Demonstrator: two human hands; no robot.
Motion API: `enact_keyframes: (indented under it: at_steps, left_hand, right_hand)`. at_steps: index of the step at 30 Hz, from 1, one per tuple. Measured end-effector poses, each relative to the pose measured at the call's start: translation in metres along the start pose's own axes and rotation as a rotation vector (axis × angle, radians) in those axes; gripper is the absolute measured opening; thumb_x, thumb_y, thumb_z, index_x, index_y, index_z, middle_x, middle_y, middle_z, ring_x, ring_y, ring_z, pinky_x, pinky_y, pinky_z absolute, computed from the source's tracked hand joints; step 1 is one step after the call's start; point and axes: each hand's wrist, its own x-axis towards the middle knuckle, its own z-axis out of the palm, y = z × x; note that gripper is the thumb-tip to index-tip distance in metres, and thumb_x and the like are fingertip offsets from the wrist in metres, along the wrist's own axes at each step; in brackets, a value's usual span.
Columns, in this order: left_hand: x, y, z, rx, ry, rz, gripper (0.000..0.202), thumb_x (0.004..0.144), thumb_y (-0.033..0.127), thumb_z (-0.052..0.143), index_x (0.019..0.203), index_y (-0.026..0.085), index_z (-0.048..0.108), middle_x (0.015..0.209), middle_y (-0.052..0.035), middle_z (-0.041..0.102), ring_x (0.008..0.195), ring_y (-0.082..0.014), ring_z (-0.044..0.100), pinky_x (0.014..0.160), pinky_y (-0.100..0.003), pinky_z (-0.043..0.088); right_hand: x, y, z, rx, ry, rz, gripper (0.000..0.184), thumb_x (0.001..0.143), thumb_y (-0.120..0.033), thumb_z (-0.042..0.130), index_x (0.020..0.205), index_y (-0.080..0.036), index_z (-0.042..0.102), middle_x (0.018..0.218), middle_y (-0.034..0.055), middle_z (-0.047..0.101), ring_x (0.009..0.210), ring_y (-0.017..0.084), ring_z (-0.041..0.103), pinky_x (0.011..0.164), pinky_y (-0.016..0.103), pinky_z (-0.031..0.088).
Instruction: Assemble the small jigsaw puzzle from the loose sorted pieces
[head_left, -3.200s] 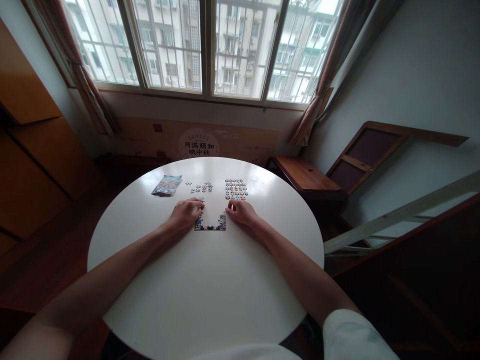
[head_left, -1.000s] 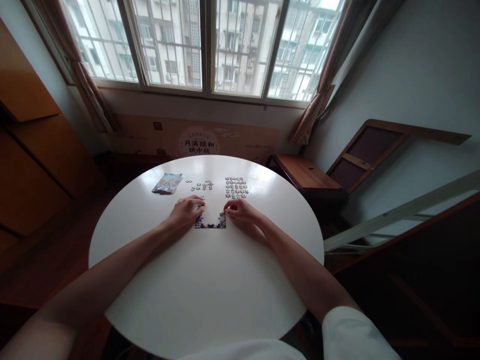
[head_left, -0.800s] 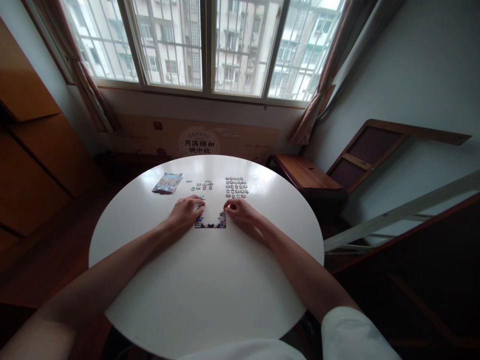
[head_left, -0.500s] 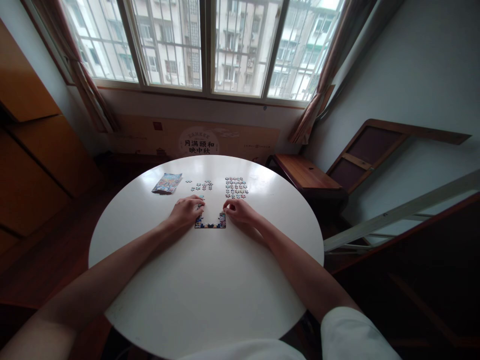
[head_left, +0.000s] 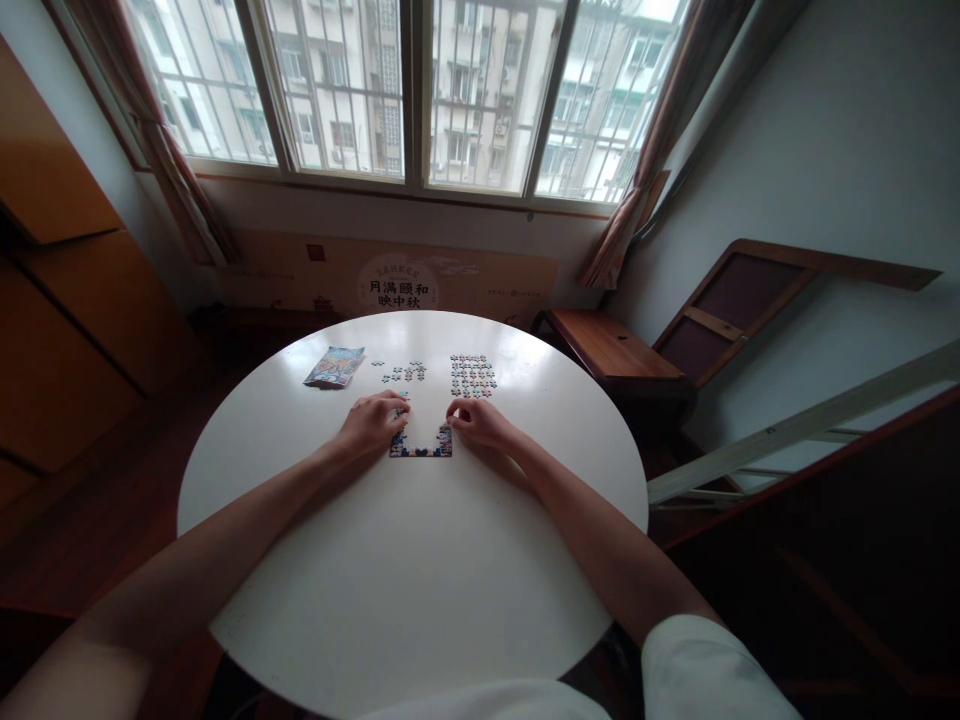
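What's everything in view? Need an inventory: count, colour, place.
Puzzle section: 1, multicoloured, U-shaped, between hands
Pieces in rows: many, multicoloured, beyond right hand
Scattered pieces: several, multicoloured, left of rows
Packet: 1, mostly blue and orange, table's far left
Table: 1, white, centre
Window: 1, pale, barred, top
Curtains: 2, pinkish-brown, flanking window
Printed panel: 1, tan, below window
Wooden seat: 1, brown, beyond table's right
Framed panel: 1, brown and dark purple, right wall
Cabinet: 1, orange-brown, left edge
Sleeve: 1, white, bottom right
Left hand: 1, bare, puzzle's left side
Right hand: 1, bare, puzzle's right side
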Motion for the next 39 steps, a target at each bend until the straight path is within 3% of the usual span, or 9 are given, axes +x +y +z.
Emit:
enact_keyframes:
  at_steps: [29, 36, 39]
  left_hand:
    - [0.000, -0.004, 0.003, 0.025, 0.034, 0.050, 0.027, 0.082, 0.033, 0.049, 0.096, 0.027, 0.071, 0.112, -0.0004, 0.066, 0.097, -0.0216, 0.063, 0.092, -0.034, 0.044]
    - [0.000, -0.002, 0.003, 0.034, 0.044, 0.052, 0.025, 0.082, 0.031, 0.050, 0.095, 0.027, 0.071, 0.111, -0.0007, 0.066, 0.099, -0.0220, 0.063, 0.093, -0.036, 0.044]
    - [0.000, -0.002, 0.004, 0.040, 0.054, 0.052, 0.024, 0.083, 0.030, 0.050, 0.094, 0.026, 0.071, 0.111, -0.0006, 0.066, 0.099, -0.0219, 0.063, 0.092, -0.036, 0.044]
  right_hand:
    - [0.001, -0.002, -0.002, 0.009, -0.024, 0.015, 0.015, 0.083, -0.025, 0.056, 0.090, -0.017, 0.067, 0.068, -0.0017, 0.058, 0.059, 0.008, 0.047, 0.057, 0.020, 0.029]
    - [0.021, -0.013, -0.016, -0.015, -0.268, 0.076, 0.018, 0.083, -0.023, 0.059, 0.099, -0.018, 0.065, 0.073, 0.0011, 0.061, 0.059, 0.011, 0.050, 0.055, 0.021, 0.032]
    - [0.038, -0.017, -0.018, -0.120, -0.159, 0.056, 0.018, 0.086, -0.019, 0.053, 0.095, -0.017, 0.069, 0.082, 0.0049, 0.064, 0.068, 0.013, 0.054, 0.059, 0.022, 0.035]
